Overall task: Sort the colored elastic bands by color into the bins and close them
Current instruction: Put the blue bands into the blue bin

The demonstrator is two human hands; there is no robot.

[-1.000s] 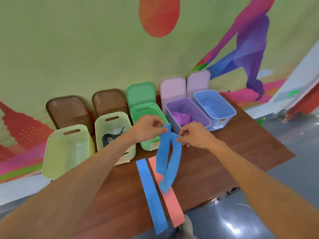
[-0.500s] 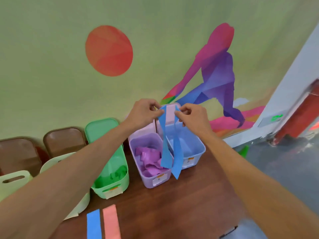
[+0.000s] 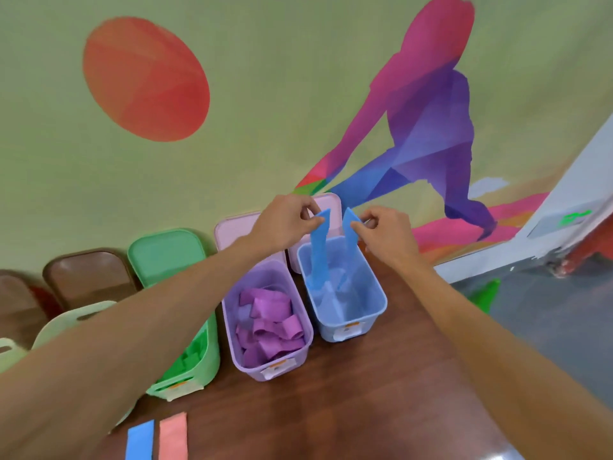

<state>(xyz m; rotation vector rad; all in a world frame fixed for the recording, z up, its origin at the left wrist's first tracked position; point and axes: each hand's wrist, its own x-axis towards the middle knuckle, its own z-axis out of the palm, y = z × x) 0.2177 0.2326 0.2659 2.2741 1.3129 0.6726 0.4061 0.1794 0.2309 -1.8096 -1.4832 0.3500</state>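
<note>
Purple bin [image 3: 306, 351] beside blue bin [image 3: 378, 295].

Both bare forearms reach from the near corners toward the far middle and converge there. The left hand [image 3: 287, 222] is raised, knuckles up, thumb and forefinger closed in a pinch grip on one strand of a blue band [image 3: 320, 250]. The right hand [image 3: 384, 229] sits level with it, just to the right, pinching the other strand the same way. The two hands are near each other but not touching.
</note>
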